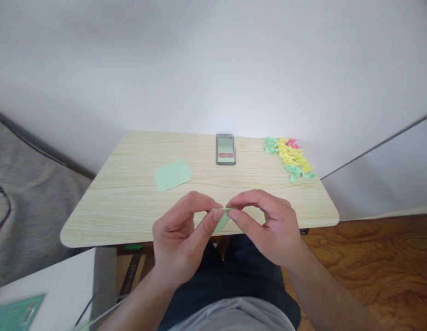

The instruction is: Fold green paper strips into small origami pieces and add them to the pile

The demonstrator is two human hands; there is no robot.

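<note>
Pinching the green paper (222, 222) between fingertips of left hand (179, 236) and right hand (274, 225), over the table's (130, 216) near edge — seemingly part-folded. Apparently done: folded paper pieces (292, 155) at right — left over, lying flat: green sheets (172, 176).

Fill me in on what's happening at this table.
A person pinches a small green paper between the fingertips of the left hand and right hand, near the table's front edge. Flat green sheets lie to the left, a blurred phone-like object sits at the back, and folded green, yellow and pink pieces cluster on the right.
</note>
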